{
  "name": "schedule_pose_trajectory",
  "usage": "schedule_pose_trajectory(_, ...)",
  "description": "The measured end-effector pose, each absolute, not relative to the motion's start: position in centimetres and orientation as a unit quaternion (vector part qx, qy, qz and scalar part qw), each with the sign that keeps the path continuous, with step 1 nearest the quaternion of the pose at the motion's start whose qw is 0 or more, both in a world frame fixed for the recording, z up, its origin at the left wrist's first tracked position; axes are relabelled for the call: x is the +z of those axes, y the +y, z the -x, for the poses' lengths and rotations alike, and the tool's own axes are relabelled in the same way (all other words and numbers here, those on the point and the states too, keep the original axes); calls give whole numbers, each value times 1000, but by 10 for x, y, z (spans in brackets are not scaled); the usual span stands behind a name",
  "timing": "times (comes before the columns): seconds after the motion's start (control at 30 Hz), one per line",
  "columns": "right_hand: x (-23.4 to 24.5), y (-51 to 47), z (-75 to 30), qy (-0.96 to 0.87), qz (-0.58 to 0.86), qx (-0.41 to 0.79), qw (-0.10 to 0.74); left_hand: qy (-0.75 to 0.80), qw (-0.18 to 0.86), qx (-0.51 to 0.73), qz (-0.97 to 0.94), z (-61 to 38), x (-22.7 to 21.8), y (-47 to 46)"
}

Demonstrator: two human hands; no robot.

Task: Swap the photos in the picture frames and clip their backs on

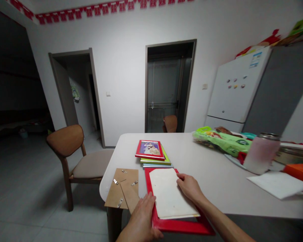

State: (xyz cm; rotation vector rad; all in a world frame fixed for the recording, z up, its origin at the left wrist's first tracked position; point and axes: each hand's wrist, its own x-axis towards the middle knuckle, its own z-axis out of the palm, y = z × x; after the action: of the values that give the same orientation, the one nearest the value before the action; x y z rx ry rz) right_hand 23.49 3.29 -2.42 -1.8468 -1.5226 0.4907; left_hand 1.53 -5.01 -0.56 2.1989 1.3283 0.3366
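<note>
A red picture frame point(181, 226) lies face down at the near edge of the white table point(217, 174), with a cream sheet point(170, 193) resting in it. My left hand point(142, 215) lies flat on the frame's left edge, fingers stretched out. My right hand point(190, 186) rests on the sheet's right side with its fingers curled down onto the paper. Just left of the frame lies a brown backing board point(122, 191) with metal clips and a stand flap.
A stack of frames point(153, 153), red on top with a photo, sits behind. At the right are a green packet point(221, 139), a pink jar point(261, 153), a white paper point(277, 183). A wooden chair point(78, 158) stands left; a fridge point(238, 90) at the back right.
</note>
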Motion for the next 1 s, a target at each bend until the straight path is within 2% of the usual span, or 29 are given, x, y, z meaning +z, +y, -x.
schedule_pose_trajectory(0.3,-25,16,-225,-656,719,7,231,492,253,118,-825,-1,4,-57)
schedule_pose_trajectory(0.47,2,-3,-168,-758,581,101,280,629,109,111,-762,60,-4,-41)
schedule_pose_trajectory(0.6,6,-15,-97,-820,502,135,240,700,42,78,-709,93,-21,-26)
schedule_pose_trajectory(0.7,-6,-11,-63,-812,528,121,216,695,21,93,-713,98,-28,-24)
schedule_pose_trajectory(0.8,-14,-4,-57,-792,537,150,249,683,21,113,-721,93,-22,-26)
schedule_pose_trajectory(0.9,-3,-4,-77,-778,523,186,295,659,27,153,-736,80,-6,-33)
schedule_pose_trajectory(1.0,16,-13,-117,-783,507,189,307,615,41,188,-765,54,9,-43)
